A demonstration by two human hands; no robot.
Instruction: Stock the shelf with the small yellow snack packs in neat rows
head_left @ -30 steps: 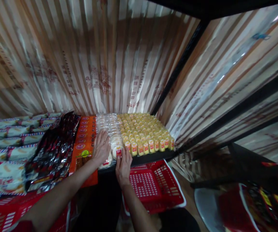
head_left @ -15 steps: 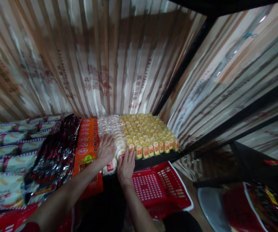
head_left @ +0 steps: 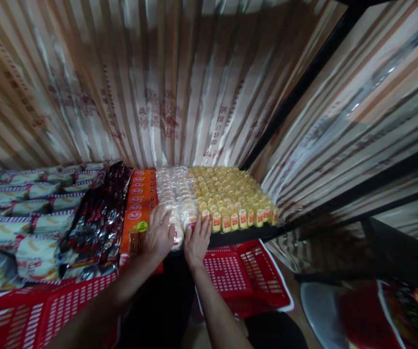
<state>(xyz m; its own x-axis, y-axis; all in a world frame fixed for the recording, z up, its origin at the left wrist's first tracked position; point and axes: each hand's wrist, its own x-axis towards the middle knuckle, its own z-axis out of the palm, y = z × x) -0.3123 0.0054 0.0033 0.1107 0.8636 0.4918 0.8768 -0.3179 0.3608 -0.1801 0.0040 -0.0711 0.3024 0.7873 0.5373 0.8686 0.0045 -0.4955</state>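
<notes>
Two rows of round white cakes in clear wrappers (head_left: 176, 193) run back along the shelf. My left hand (head_left: 159, 233) lies against the left side of the front cakes, fingers stretched out, next to an orange packet (head_left: 138, 196). Against the front end of the right row rests my right hand (head_left: 197, 241), its fingers extended and its tips close to the small yellow wrapped cakes (head_left: 234, 196). A white cake with a red label (head_left: 177, 236) shows between the hands. Neither hand is closed around anything.
On the left lie dark shiny packets (head_left: 102, 218) and rows of white wrapped rolls (head_left: 36, 257). Below the shelf edge are a red basket (head_left: 227, 276) and another red basket (head_left: 52, 310). A black post (head_left: 296, 97) and striped plastic sheeting (head_left: 187, 87) bound the shelf.
The view has shifted, so the shelf goods appear further right. My left hand has slid from the top of the white cakes towards their front left side; my right hand stays at the front.
</notes>
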